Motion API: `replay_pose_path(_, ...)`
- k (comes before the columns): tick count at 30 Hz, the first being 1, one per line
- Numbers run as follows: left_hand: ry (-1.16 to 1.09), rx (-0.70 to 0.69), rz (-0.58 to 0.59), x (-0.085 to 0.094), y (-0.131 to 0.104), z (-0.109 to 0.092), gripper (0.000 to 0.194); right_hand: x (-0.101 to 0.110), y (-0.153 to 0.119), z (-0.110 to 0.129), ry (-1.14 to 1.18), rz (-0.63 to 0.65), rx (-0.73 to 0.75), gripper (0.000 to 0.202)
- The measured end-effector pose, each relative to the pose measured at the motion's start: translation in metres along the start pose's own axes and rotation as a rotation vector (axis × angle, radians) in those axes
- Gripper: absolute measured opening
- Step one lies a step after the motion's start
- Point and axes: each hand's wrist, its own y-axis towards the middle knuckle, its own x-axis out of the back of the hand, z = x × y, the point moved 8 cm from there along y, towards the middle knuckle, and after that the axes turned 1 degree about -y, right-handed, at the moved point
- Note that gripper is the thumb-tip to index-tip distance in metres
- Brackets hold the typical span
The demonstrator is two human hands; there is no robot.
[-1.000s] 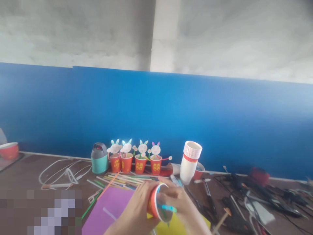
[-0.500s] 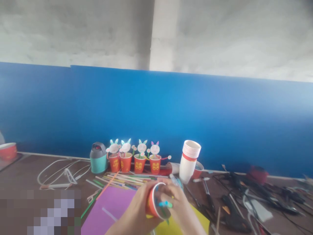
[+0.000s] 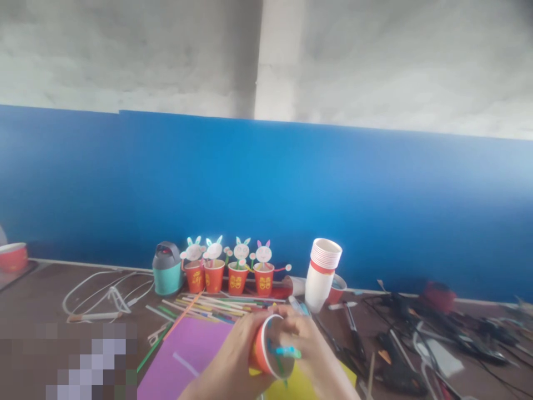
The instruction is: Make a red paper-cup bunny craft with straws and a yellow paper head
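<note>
A red paper cup (image 3: 259, 353) is tilted on its side, its white-rimmed mouth facing right. My left hand (image 3: 233, 353) wraps round the cup's outside from the left. My right hand (image 3: 310, 339) is closed at the cup's far rim, with a finger reaching inside the mouth; what the fingertips touch in there is hidden. A short blue-green straw piece (image 3: 289, 351) pokes out across the mouth below the right fingers. Lower in the opening shows a green strip (image 3: 281, 369). Under the hands lie purple paper (image 3: 195, 344) and yellow paper (image 3: 328, 378).
Behind stand several red cups with rabbit faces (image 3: 237, 278), beside a teal-grey device (image 3: 167, 269). Coloured sticks (image 3: 208, 305) lie before them. Right of these are a stack of white cups (image 3: 318, 283), a black glue gun (image 3: 400, 364) and tangled cables. A blue partition (image 3: 266, 183) closes the back.
The blue-green straw piece has shifted slightly right and sticks out a bit more. The cup and both hands have barely moved.
</note>
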Motion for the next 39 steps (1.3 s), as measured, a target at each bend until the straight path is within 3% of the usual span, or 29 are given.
replay_pose_path(9, 0.073, -0.019, -0.038, 0.002, 0.000, 0.004, 0.078, 0.021, 0.001, 0.004, -0.080, -0.174, 0.018, 0.030)
replay_pose_path(17, 0.086, -0.028, -0.053, -0.003, 0.002, 0.002, 0.078, 0.015, 0.007, -0.011, -0.139, -0.113, 0.060, 0.016)
replay_pose_path(34, 0.130, -0.031, -0.052, -0.010, -0.002, 0.008, 0.090, 0.016, 0.004, -0.008, -0.296, -0.255, 0.067, 0.016)
replay_pose_path(39, 0.147, -0.038, -0.041, -0.009, -0.001, 0.005, 0.085, 0.014, 0.007, -0.009, -0.222, -0.165, 0.078, 0.016)
